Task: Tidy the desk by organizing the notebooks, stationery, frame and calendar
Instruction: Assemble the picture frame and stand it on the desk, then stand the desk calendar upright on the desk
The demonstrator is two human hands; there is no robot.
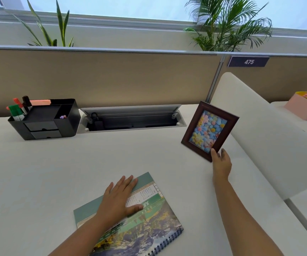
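Note:
A dark wooden frame [210, 130] with a picture of colourful flowers stands tilted at the right of the white desk [56, 172]. My right hand [221, 164] grips its lower right corner, thumb on the front. A spiral-bound calendar [149, 224] with a mountain photo lies flat near the desk's front edge. My left hand [119, 198] rests flat on it, fingers spread. A black desk organizer [45, 120] at the back left holds markers [18, 109] and a pink pad. No notebooks are visible.
An open cable tray [132, 119] is sunk into the desk at the back centre. A tan partition wall [112, 78] runs behind it. A white curved divider [260, 130] bounds the desk on the right, with a pink box [304, 109] beyond it.

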